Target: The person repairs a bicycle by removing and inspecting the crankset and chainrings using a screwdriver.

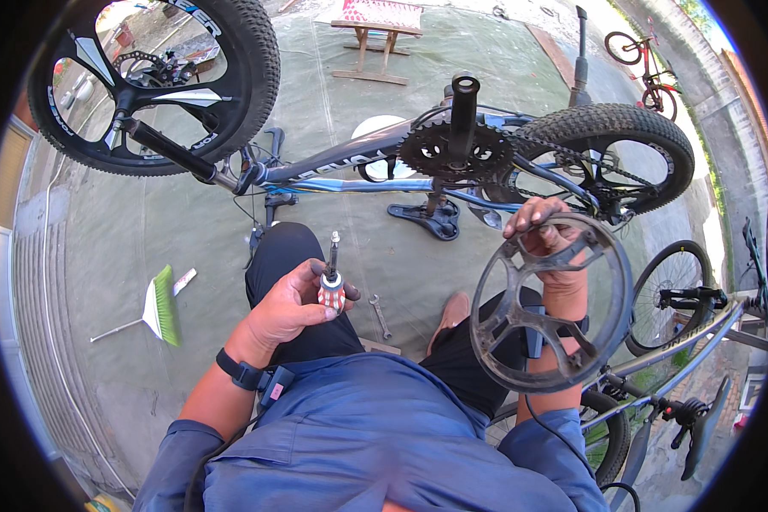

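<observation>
My left hand (292, 305) is closed around the red-and-white handle of a short screwdriver (333, 288), its shaft pointing up. In my right hand (558, 242) is a black chain guard ring (520, 319) with several spokes, gripped at its upper rim and hanging over my right forearm and thigh. Beyond both hands, a dark grey and blue bicycle (337, 171) rests upside down. Its black chainring (416, 154) and upright crank arm (463, 119) face me, and neither hand touches them. The bicycle's saddle (431, 220) is low, near the ground.
A wrench (380, 317) lies on the green ground between my feet. To the left is a green-bristled broom (164, 307). Another bicycle (683, 341) stands close on my right. Farther off are a small wooden table (374, 38) and a red bicycle (648, 72).
</observation>
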Available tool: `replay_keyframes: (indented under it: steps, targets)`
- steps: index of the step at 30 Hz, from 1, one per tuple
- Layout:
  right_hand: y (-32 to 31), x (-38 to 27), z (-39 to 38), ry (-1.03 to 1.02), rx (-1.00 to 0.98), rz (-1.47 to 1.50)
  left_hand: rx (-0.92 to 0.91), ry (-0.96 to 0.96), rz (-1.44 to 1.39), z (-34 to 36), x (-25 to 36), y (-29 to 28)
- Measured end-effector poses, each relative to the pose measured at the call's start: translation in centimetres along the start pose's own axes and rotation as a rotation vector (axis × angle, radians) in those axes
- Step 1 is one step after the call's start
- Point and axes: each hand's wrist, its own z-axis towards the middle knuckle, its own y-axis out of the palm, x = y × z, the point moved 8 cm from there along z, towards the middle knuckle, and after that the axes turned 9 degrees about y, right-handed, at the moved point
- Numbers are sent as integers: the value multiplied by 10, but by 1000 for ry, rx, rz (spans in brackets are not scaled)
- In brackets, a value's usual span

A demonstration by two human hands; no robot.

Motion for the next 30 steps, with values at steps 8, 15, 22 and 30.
replay_keyframes:
  steps: [8,15,22,30]
  targets:
    - [-34,-52,49,-58,28,-12,-110,-110,69,56,8,32]
    - [-9,-83,93,102,42,15,-65,-240,61,45,55,71]
    - [64,-152,123,175,-59,76,58,-175,12,-18,158,108]
    - [105,-149,84,316,100,46,249,-132,-109,-78,211,107]
